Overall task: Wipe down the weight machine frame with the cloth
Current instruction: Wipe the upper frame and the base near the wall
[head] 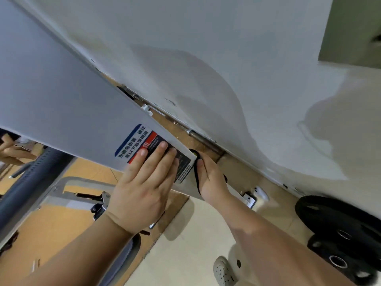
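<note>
Head view: left hand (pixel 144 182) flat, fingers straight, on the warning label (pixel 132 139). Just right of it, right hand (pixel 212 180) presses the cloth (pixel 196 178) to the frame (pixel 61 100) edge, grip hidden. Steady, even pressure along that edge should wipe best.

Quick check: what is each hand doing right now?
Left hand: open, flat on the warning label.
Right hand: holds the dark cloth against the panel edge; fingers hidden.
</note>
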